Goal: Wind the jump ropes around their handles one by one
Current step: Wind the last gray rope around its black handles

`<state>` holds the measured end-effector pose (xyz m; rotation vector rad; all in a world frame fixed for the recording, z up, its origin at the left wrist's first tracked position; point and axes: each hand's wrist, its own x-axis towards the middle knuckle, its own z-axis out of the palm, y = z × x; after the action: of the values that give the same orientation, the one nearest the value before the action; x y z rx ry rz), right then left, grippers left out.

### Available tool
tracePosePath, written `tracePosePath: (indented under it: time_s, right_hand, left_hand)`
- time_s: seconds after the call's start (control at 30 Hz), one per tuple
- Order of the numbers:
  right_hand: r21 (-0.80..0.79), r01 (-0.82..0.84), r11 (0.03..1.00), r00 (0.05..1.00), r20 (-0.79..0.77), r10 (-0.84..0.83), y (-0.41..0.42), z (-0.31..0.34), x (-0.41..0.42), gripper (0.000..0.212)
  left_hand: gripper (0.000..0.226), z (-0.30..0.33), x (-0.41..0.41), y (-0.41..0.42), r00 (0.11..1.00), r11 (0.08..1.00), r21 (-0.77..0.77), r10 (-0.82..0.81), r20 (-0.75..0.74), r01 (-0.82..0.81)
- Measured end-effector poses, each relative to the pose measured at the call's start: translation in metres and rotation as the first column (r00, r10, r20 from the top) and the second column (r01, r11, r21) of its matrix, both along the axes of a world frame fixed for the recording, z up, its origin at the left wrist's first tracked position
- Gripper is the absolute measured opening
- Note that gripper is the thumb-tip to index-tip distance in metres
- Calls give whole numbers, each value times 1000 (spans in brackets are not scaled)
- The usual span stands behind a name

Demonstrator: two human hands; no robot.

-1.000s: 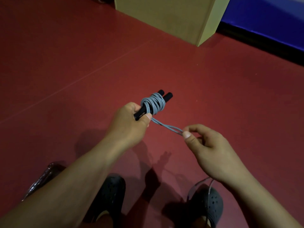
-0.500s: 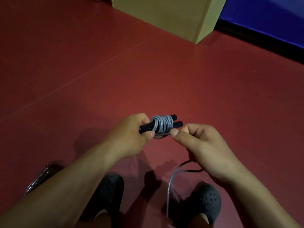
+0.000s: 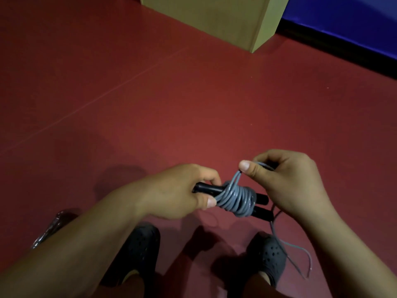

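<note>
My left hand [image 3: 180, 194] grips two black handles [image 3: 261, 204] held side by side, pointing right. A grey jump rope [image 3: 238, 198] is coiled several times around their middle. My right hand [image 3: 285, 179] is just above and right of the coil, pinching a doubled strand of the grey rope between thumb and fingers. The loose tail of the rope [image 3: 300, 252] hangs below my right hand down toward the floor.
I stand on a red floor [image 3: 171, 93] in black perforated clogs [image 3: 268, 259]. A tan box [image 3: 225, 18] stands at the back, with a blue mat [image 3: 348, 20] to its right. A crumpled clear plastic wrapper [image 3: 51, 226] lies at the lower left.
My right hand has carried the rope strand from below the handles up over the coil, adding another turn. The loose tail is shorter. Both hands sit lower in view.
</note>
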<state>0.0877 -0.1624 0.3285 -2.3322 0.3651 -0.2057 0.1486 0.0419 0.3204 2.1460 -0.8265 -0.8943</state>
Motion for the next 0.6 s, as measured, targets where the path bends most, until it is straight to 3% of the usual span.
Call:
tracePosePath:
  time_s: [0.1,0.2,0.37,0.43,0.53,0.6]
  right_hand:
    - [36,68,997,997,-51,-66,-3,4,1,55]
    - [149,72,986,995,-83,-60,-4,7,2,58]
    - [588,60,806,985,-164,47,-8,15,2,43]
    - [648,53,760,982,-174,79,-9,16,2,37]
    - [638,54,768,982,-175,76,-3,9,7,25]
    - [716,93,692,981,-185,60,0,4,10,18]
  left_hand:
    - [9,5,0,3,995,998,-46,-36,-88,32]
    - [8,9,1,5,968,987,-158,-70,-239,32]
    - [6,16,1,9,905,931,-365,-160,-394,6]
    - [7,19,1,8,884,911,-412,-200,-422,10]
    - [8,18,2,8,880,890,-456,-190,-435,-33]
    - [6,17,2,8,891,874,-481,-162,-424,-70]
